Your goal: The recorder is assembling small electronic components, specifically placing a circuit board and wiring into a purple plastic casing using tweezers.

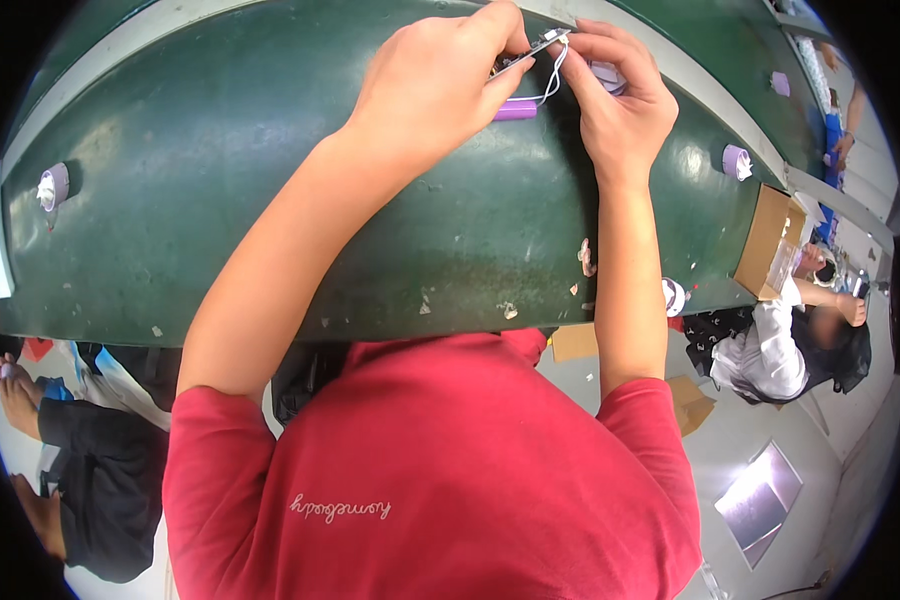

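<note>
My left hand [435, 85] pinches a small thin circuit board [538, 47] between thumb and fingers, tilted above the green bench. At the board's right end, the fingertips of my right hand [622, 108] close on a small white plug [563, 38]. A pair of twisted pale wires [554, 80] runs down from there to a purple cylindrical battery [516, 110], which shows just below my left fingertips. Behind my right fingers is a pale lilac part [606, 76], mostly hidden. My left fingers cover much of the board.
The green bench [170, 230] has lilac round parts with white inside at its left [54, 187] and right [737, 162]. A cardboard box [767, 240] stands at the right edge, beside a co-worker in white sleeves [773, 345]. Another person in black [115, 490] is at left.
</note>
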`<state>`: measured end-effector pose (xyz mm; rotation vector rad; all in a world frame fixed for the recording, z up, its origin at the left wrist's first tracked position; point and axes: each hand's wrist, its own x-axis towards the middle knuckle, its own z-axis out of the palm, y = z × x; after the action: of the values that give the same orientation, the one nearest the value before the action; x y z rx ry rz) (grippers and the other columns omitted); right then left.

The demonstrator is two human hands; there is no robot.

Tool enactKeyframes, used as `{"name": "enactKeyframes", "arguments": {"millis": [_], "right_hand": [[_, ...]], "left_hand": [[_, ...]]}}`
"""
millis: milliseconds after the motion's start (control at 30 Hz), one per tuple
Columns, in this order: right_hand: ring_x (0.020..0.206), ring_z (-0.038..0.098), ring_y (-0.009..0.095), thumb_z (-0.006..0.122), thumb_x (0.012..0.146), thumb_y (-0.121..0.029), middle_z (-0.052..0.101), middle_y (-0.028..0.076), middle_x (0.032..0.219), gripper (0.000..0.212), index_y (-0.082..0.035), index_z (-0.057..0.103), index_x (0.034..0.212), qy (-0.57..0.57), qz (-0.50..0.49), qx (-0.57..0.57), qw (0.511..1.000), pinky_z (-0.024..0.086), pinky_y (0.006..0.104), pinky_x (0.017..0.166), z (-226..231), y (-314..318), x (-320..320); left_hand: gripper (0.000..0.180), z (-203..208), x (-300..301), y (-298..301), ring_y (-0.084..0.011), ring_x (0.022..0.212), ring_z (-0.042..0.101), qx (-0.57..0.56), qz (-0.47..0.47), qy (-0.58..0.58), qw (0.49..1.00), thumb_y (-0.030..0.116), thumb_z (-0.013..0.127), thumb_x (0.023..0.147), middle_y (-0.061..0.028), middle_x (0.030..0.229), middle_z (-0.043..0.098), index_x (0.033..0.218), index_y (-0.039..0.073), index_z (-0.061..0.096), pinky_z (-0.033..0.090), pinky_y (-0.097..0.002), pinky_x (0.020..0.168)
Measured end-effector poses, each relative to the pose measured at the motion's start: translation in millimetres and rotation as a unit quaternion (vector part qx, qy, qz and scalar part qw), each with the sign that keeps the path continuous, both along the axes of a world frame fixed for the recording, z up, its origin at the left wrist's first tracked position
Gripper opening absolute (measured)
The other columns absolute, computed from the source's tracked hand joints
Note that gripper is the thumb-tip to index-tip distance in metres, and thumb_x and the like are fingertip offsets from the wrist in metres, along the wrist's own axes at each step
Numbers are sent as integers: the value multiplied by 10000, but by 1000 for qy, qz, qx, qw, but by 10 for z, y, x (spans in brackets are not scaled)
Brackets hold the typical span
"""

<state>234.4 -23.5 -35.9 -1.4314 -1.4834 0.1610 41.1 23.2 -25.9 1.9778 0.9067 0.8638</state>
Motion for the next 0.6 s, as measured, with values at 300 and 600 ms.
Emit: {"name": "enactKeyframes", "arguments": {"millis": [300,600], "right_hand": [[1018,700,169,867,763,-170,769,-48,886,126,-161,813,876,-94,-28,23,995,405,376,1006,13,-19,-17],[1062,669,174,861,769,-184,750,-67,848,122,-174,804,876,-101,-36,25,994,381,402,1021,47,7,-12]], "left_hand": [[181,83,-28,8,-264,699,734,-75,-11,-63,995,98,763,894,-141,785,705,913,0,611,559,-349,623],[163,8,1,6,-265,705,726,53,8,-33,998,97,755,894,-133,802,710,926,16,617,554,-351,627]]}}
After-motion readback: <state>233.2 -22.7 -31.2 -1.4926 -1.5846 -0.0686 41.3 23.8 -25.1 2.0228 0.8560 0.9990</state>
